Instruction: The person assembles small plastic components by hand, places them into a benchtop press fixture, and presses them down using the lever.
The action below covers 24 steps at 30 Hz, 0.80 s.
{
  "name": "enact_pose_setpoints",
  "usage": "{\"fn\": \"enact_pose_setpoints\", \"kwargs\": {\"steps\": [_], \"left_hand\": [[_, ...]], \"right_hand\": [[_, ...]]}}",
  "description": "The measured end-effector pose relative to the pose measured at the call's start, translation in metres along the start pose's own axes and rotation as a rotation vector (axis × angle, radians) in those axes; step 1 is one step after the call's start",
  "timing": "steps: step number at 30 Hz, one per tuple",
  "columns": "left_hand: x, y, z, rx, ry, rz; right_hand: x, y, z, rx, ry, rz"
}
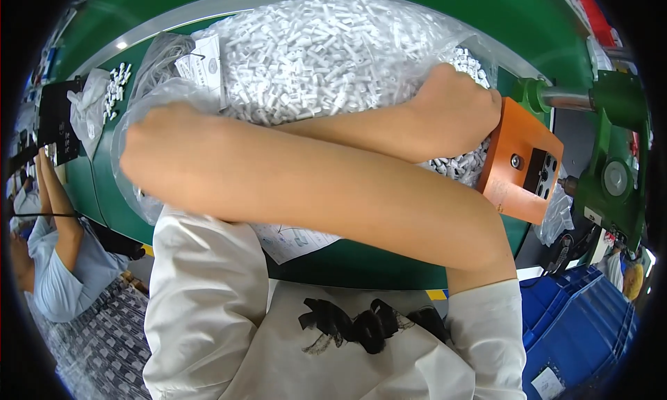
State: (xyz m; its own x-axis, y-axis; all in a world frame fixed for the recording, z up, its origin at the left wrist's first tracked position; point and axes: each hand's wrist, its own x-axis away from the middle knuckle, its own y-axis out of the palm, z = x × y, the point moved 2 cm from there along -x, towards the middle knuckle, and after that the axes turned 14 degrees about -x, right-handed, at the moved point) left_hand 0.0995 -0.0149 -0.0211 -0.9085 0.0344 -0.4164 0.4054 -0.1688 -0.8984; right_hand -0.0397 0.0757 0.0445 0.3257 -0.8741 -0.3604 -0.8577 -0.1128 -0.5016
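Observation:
My forearms cross, the right one over the left. My left hand (455, 112) reaches to the right side, its fingers curled closed beside an orange box (522, 160) with a black panel. Whatever it may hold is hidden. Small white plastic parts (462, 167) lie just below it. My right hand (170, 150) reaches to the left side, slightly blurred, above a clear plastic bag (128, 185). Its fingers are turned down out of sight. A large clear bag full of small white tubular parts (313, 60) spreads across the far side, between the hands.
A green hand press (615, 171) stands at the right, near a blue crate (577, 323). A printed sheet (295, 242) lies under my right forearm on the green table (361, 264). Farther left are loose white parts (117, 87) and a co-worker in light blue (69, 268).

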Motion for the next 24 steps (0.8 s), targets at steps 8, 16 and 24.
{"fn": "enact_pose_setpoints", "kwargs": {"steps": [8,16,24], "left_hand": [[0.002,0.003,-0.003,-0.013,-0.022,0.011],[0.001,-0.004,-0.001,0.001,-0.015,-0.014],[0.002,-0.004,-0.004,0.015,0.004,-0.010]], "right_hand": [[-0.027,0.033,0.046,0.385,-0.095,0.111],[-0.028,0.025,0.038,0.340,0.120,-0.050],[-0.029,0.020,0.040,0.351,0.160,-0.079]]}}
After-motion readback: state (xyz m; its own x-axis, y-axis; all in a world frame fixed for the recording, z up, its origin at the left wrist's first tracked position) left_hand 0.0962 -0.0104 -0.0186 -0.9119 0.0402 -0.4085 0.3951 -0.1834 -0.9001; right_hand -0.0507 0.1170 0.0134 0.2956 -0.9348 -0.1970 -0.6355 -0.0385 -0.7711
